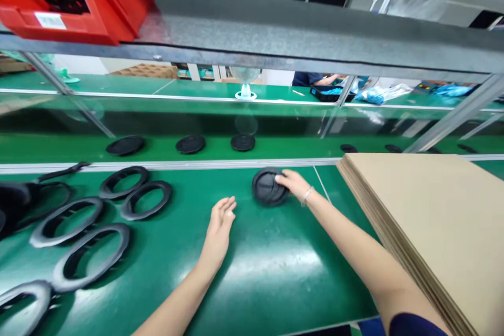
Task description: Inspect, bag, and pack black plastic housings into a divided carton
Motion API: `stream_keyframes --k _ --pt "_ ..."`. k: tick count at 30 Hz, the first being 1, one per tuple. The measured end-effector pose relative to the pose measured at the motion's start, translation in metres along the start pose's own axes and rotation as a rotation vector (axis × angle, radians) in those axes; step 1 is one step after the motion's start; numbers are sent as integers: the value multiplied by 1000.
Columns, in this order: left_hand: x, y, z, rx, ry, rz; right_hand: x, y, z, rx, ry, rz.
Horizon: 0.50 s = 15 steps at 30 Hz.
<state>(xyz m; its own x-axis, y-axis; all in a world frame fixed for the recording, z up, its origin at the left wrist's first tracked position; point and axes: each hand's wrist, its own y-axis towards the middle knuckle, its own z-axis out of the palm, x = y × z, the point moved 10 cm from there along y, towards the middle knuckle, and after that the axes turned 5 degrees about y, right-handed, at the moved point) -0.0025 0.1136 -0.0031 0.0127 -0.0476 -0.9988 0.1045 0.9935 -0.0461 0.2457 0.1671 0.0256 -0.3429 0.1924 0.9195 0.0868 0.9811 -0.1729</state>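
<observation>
My right hand (294, 185) grips the edge of a round black disc-shaped part (269, 189), thumb on the face turned toward me. The disc is tilted, near the back edge of the green table (252, 294). To its left, my left hand (221, 228) hovers with fingers slightly bent and nothing in it. Farther left lie several black rings, among them one ring (146, 200) closest to my left hand and a larger ring (92, 257) nearer to me.
Behind a metal rail, a green strip carries several black discs, one disc (243, 142) straight ahead. Flat cardboard sheets (433, 210) are stacked at right. Overhead runs a metal shelf (252, 31) with a red bin (118, 0). A co-worker's arm (326, 80) shows beyond.
</observation>
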Motion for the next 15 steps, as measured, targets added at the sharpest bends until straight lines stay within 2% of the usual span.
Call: stream_keyframes --k 2,4,7,9,12,15 --pt "-3 -3 8 80 97 58 28 38 -42 -176 -183 -70" --pt "-1 -8 19 177 208 91 44 73 -63 -263 -349 -107" --pt "5 -14 30 273 382 121 42 117 -76 -268 -520 -90" --pt "11 -18 32 305 475 129 32 137 -100 -302 -598 -33" --pt "19 -26 36 347 596 165 10 146 -173 -452 -668 140" --pt "25 -35 39 345 666 274 -18 130 -252 -611 -672 336"
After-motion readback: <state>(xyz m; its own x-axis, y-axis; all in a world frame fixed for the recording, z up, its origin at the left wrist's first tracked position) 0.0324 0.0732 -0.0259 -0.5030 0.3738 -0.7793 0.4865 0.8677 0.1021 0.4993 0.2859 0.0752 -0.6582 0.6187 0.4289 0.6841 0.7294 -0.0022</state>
